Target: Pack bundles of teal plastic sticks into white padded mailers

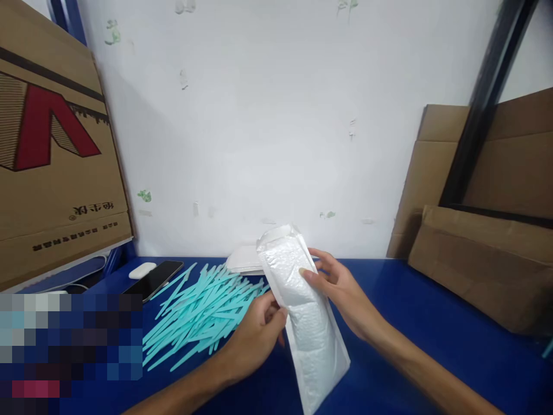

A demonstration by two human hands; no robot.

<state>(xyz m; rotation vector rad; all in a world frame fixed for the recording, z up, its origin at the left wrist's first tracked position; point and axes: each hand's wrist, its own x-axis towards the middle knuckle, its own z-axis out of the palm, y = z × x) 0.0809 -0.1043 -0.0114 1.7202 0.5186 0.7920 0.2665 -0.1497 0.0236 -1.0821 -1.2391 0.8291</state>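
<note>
A white padded bubble mailer (305, 317) is held up at a tilt above the blue table, its top edge leaning left. My right hand (334, 282) grips its upper right side, thumb on the front face and fingers behind. At the left edge, my left hand (265, 325) pinches the mailer with thumb and curled fingers. Behind my left hand lies a loose heap of turquoise plastic sticks (207, 311) with thin flat ends. Some white flat pieces (244, 259) are stacked by the wall, partly hidden by the mailer.
A black phone (162, 276) and a white case (142, 270) lie at the left. A large printed cardboard box (56, 190) stands beyond them. At the right is a brown cardboard box (479, 265) near a dark post (484, 115). A white wall (259, 127) closes the back.
</note>
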